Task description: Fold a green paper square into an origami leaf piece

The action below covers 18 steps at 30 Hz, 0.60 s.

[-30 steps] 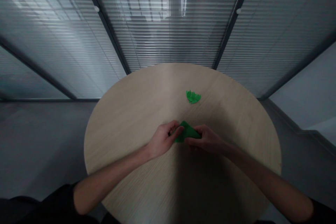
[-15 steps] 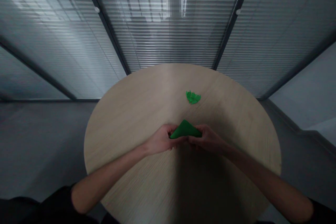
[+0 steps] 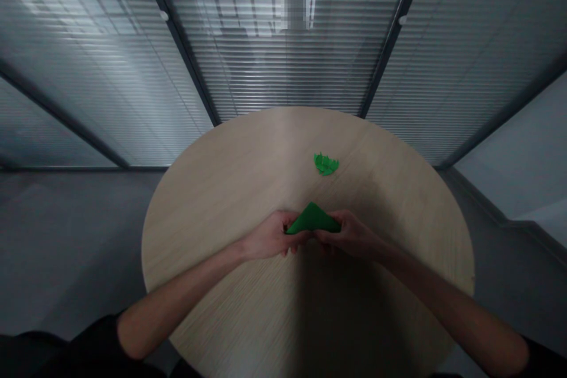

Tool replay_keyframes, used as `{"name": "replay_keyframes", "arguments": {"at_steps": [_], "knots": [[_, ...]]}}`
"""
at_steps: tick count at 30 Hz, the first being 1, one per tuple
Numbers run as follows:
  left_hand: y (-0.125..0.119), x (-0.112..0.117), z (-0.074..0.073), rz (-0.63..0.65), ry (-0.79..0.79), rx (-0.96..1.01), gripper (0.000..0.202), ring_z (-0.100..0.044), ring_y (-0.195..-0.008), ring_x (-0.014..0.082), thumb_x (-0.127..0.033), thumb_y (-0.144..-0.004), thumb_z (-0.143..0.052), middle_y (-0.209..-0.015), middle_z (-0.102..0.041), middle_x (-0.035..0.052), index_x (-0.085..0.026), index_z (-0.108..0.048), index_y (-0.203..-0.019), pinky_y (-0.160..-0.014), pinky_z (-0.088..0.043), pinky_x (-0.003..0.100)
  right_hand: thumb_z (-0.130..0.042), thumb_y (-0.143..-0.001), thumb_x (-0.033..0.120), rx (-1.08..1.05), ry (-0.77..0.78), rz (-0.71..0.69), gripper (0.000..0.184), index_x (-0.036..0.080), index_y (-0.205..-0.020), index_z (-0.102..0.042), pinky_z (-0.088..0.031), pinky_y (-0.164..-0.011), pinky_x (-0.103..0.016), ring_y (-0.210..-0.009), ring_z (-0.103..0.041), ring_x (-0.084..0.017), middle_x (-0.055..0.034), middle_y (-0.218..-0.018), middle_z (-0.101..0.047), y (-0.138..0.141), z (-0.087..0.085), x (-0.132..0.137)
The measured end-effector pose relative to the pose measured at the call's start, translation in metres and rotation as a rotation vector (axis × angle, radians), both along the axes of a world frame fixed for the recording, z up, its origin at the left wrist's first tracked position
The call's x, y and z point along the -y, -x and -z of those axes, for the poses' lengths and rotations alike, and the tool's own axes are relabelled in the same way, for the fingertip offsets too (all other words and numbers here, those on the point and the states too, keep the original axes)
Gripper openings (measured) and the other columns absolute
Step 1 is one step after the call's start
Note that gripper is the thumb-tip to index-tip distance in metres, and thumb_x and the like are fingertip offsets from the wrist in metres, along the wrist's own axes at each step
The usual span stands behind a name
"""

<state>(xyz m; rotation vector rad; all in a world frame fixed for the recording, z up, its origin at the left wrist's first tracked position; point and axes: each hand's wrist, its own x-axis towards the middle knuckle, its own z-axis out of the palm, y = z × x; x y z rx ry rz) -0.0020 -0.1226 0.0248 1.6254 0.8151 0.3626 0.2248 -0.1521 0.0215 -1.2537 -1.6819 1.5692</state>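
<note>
A folded sheet of green paper (image 3: 312, 220), shaped like a triangle with its point away from me, is pinched along its lower edge. My left hand (image 3: 270, 236) grips its left corner, and my right hand (image 3: 343, 233) grips its right corner. The two hands nearly meet under the fold, and my fingers hide part of the lower edge. Farther out on the tabletop, beyond both hands, lies a small cluster of green folded paper pieces (image 3: 326, 163), touched by neither hand.
A round light wood table (image 3: 230, 189) stands under my arms, its far edge close to a glass partition with slatted blinds (image 3: 283, 59). A grey floor (image 3: 66, 230) surrounds the table. Dark sleeves show at the bottom corners.
The green paper has turned from a tilted position to a level one, with its long edge now held flat between both hands. My left forearm has shifted slightly to the left.
</note>
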Motion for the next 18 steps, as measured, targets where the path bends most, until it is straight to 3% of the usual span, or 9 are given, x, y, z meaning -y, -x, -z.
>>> {"name": "replay_keyframes", "arguments": {"at_steps": [7, 18], "knots": [[0.004, -0.004, 0.000, 0.005, -0.010, 0.014, 0.027, -0.052, -0.048, 0.0083, -0.041, -0.094, -0.063, -0.061, -0.060, -0.0029, -0.016, -0.063, -0.085, -0.041, -0.042, 0.016, -0.073, -0.083, 0.049, -0.005, 0.067, -0.028, 0.036, 0.014, -0.093, -0.070, -0.043, -0.048, -0.020, -0.051, -0.057, -0.010, -0.0009, -0.067, -0.067, -0.006, -0.004, -0.003], [0.009, -0.008, 0.003, 0.020, 0.003, 0.028, 0.031, -0.053, -0.051, 0.0078, -0.044, -0.092, -0.064, -0.065, -0.060, -0.0019, -0.016, -0.060, -0.080, -0.042, -0.042, 0.015, -0.072, -0.085, 0.052, 0.061, 0.122, -0.120, 0.036, 0.017, -0.084, -0.066, -0.042, -0.046, -0.020, -0.050, -0.060, -0.010, -0.0009, -0.066, -0.070, -0.029, -0.002, -0.012]]}}
